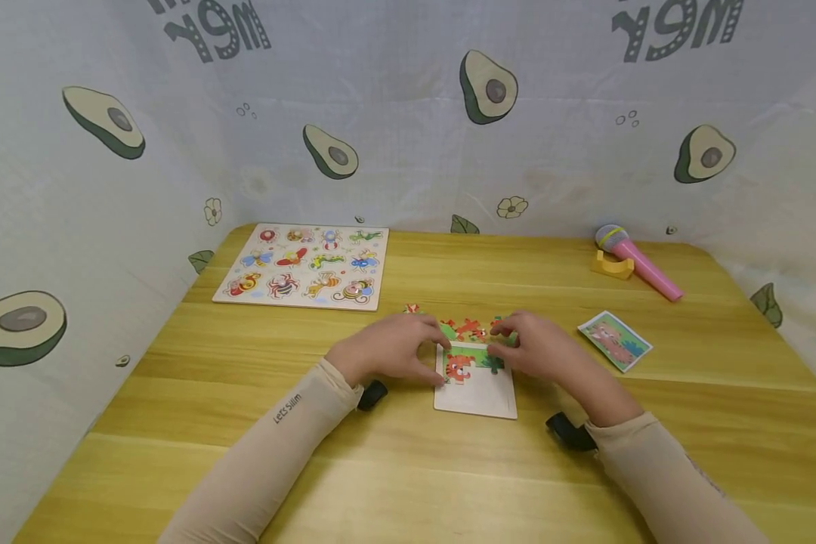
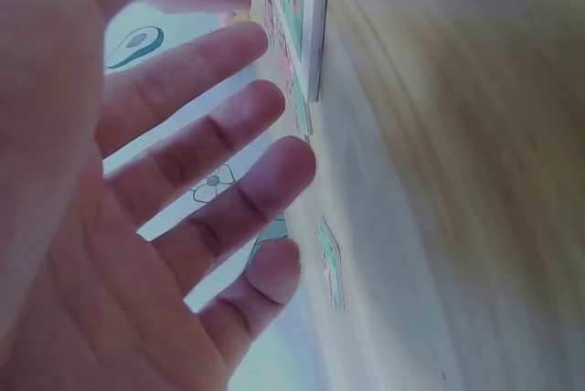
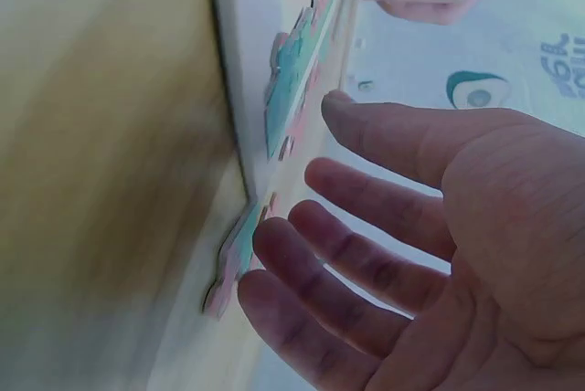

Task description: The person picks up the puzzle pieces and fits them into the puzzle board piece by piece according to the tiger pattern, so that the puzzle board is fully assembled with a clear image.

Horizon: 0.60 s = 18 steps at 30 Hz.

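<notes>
A small white puzzle board lies on the table, its upper part filled with joined pieces showing an orange tiger and green ground. The front part of the board is bare white. My left hand is at the board's left edge, fingers apart and loosely bent. At the opposite side is my right hand, its fingertips near the board's upper right corner. Both wrist views show relaxed fingers with nothing between them. Loose puzzle pieces lie just behind the board, partly hidden by the hands.
Farther left lies a wooden insect peg puzzle. A picture card is right of my right hand. Toward the back right, a pink toy microphone stands by a yellow holder. An avocado-print curtain borders the table's back.
</notes>
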Each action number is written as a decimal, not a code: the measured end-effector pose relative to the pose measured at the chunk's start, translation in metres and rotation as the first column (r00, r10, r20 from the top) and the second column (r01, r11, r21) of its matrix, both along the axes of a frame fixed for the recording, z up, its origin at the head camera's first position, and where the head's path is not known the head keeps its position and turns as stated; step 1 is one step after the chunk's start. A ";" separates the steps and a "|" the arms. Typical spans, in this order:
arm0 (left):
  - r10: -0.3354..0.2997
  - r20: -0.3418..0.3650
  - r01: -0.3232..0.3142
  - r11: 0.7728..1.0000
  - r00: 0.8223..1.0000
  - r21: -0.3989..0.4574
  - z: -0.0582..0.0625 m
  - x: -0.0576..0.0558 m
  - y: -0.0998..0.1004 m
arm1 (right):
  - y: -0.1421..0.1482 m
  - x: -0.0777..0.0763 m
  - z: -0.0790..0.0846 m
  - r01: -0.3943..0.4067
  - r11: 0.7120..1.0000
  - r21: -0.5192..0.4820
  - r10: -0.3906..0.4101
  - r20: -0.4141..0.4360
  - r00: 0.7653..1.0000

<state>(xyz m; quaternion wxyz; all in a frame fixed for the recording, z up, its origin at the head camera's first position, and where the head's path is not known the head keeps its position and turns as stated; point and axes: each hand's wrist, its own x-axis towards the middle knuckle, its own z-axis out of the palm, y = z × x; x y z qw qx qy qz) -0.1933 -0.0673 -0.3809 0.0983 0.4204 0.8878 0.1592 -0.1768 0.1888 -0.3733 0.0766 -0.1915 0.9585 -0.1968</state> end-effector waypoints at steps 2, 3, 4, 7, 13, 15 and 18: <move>0.014 0.020 -0.014 1.000 1.000 -0.013 -0.001 0.000 -0.001 | -0.004 -0.004 0.000 0.007 1.000 0.015 -0.007 -0.001 1.000; 0.022 0.032 -0.022 1.000 0.999 -0.020 -0.002 0.000 -0.002 | -0.007 -0.006 0.000 0.016 1.000 0.022 -0.017 0.004 1.000; 0.026 0.040 -0.025 0.999 0.999 -0.028 -0.002 0.000 -0.002 | -0.009 -0.007 0.000 0.030 0.999 0.030 -0.030 0.012 0.999; 0.026 0.054 -0.024 0.999 0.998 -0.044 -0.005 0.001 -0.004 | -0.015 -0.011 -0.003 0.062 0.998 0.028 -0.063 0.039 0.997; 0.010 0.066 -0.008 0.999 0.998 -0.038 -0.008 0.000 -0.003 | -0.019 -0.015 -0.005 0.136 0.991 -0.014 -0.134 0.092 0.987; 0.013 0.079 -0.010 0.999 0.997 -0.033 -0.007 -0.001 -0.003 | -0.019 -0.016 -0.004 0.170 0.985 -0.026 -0.166 0.111 0.980; 0.020 0.097 -0.017 0.999 0.995 -0.031 -0.006 -0.002 -0.003 | -0.019 -0.018 -0.002 0.206 0.978 -0.031 -0.200 0.134 0.971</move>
